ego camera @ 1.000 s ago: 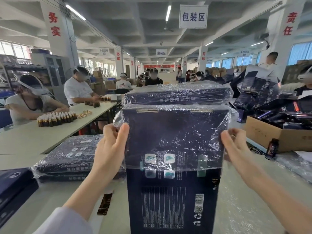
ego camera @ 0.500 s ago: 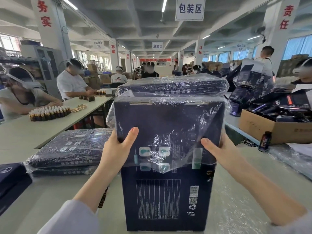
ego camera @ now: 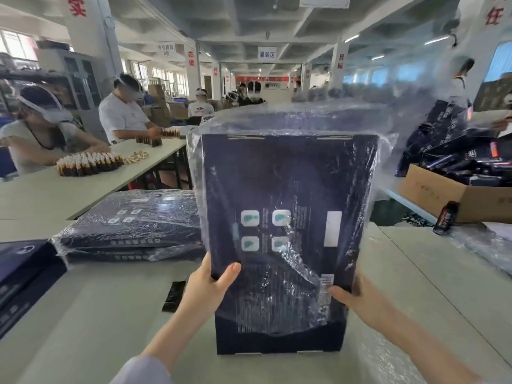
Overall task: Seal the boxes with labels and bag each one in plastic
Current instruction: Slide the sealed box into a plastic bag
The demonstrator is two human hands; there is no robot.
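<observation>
On your far left, at the edge of the tabletop (ego camera: 105, 306), lies a dark box (ego camera: 25, 270) that has no plastic on it, so by my judgement it waits for its bag. Next to it is a stack of bagged boxes (ego camera: 130, 225), two as far as I can count, which are finished. A small dark strip (ego camera: 174, 296) lies flat on the tabletop, just beside your left hand (ego camera: 210, 286); it may be a label backing, but I cannot tell.

In the middle, the box you work on (ego camera: 285, 239) stands upright on the tabletop. The plastic bag (ego camera: 293, 120) covers it from the top almost to the bottom; only a low band of bare box shows under the bag's edge. Your left hand pinches the left edge of the box, thumb on the front face, the other fingers hidden behind. Your right hand (ego camera: 357, 297) grips the right lower edge through the plastic in the same way.

To the right, a cardboard carton (ego camera: 440, 195) holds more dark packages, and a small bottle (ego camera: 446, 217) stands before it. So several boxes remain.
</observation>
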